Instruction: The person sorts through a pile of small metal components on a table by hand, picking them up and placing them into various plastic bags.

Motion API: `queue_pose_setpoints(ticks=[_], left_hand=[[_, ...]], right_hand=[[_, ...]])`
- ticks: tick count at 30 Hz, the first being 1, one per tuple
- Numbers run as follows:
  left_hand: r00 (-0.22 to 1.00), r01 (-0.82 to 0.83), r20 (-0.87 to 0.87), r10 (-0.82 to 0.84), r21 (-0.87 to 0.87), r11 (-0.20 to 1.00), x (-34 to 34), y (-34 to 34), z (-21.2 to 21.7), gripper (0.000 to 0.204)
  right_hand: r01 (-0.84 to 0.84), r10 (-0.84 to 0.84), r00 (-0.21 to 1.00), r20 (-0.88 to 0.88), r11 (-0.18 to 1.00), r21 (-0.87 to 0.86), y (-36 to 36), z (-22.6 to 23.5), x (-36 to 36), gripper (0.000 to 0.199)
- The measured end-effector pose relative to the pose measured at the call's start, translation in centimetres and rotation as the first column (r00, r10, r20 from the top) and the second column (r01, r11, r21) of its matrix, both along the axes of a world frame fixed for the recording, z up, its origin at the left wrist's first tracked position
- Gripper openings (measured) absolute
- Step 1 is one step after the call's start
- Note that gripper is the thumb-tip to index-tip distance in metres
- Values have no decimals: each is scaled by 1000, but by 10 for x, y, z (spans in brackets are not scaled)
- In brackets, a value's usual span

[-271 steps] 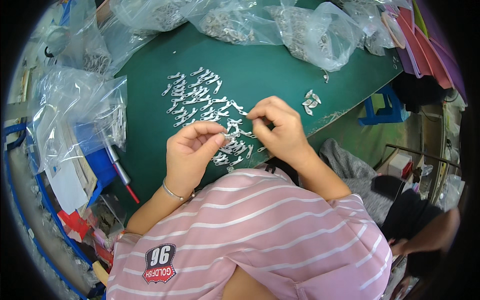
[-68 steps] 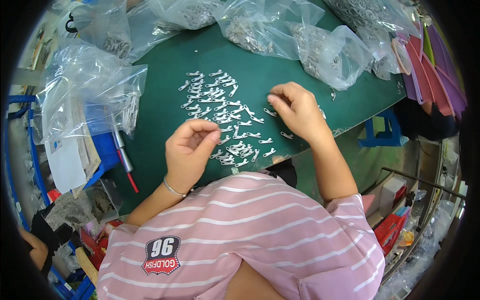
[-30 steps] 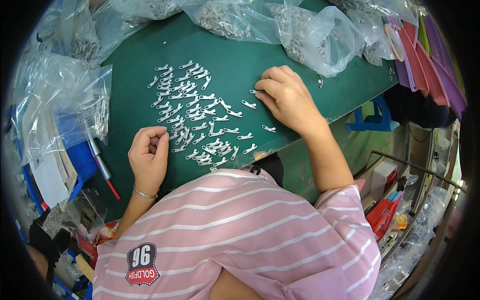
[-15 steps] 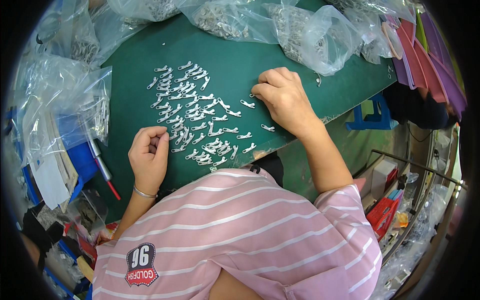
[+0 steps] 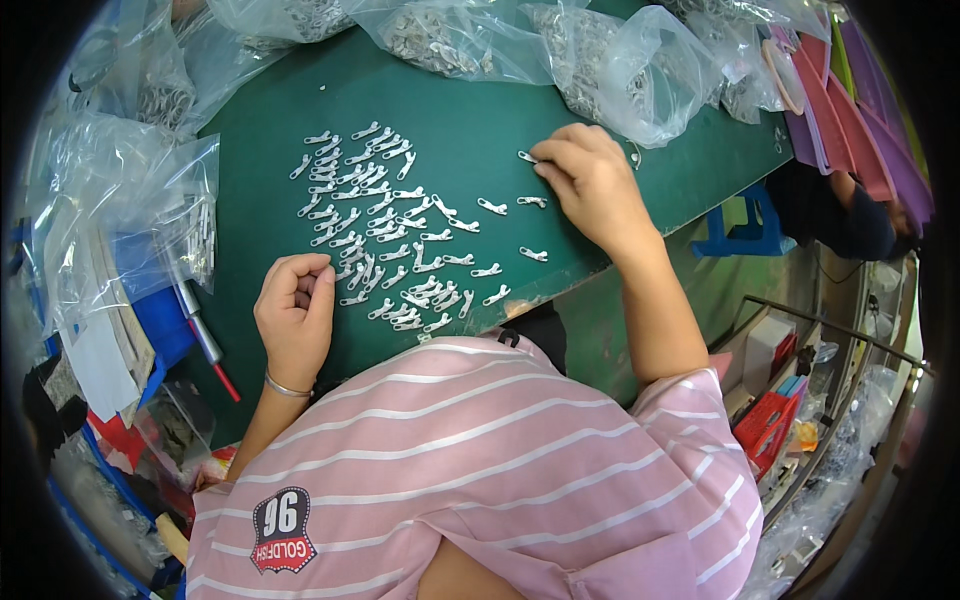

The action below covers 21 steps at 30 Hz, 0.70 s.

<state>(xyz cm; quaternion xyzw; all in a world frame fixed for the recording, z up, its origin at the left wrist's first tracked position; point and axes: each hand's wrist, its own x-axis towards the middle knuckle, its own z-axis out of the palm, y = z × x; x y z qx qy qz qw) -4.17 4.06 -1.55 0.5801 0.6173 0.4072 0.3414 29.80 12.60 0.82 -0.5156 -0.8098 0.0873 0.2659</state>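
Silver metal zipper pulls point(image 5: 385, 235) lay spread in rows on the green table point(image 5: 480, 110); the right hand point(image 5: 590, 185) reached to the far side, fingertips pinching one zipper pull point(image 5: 527, 157) against the surface; the left hand point(image 5: 295, 315) rested curled into a loose fist just beside the rows; clear bags of parts point(image 5: 600, 55) sat behind.

Clear plastic bags point(image 5: 620, 60) of metal parts line the green table point(image 5: 480, 120); pink folders point(image 5: 860, 110) lie beside.
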Motion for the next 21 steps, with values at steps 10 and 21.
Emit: queue_pose_setpoints(ticks=[10, 21], left_hand=[[1000, -2, -17, 2, 29, 1000, 1, 0, 1, 9], [999, 17, -30, -17, 13, 1000, 2, 1, 4, 9]], right_hand=[[-104, 99, 989, -110, 994, -39, -11, 6, -6, 11], [-164, 166, 986, -19, 984, 66, -26, 4, -26, 18]])
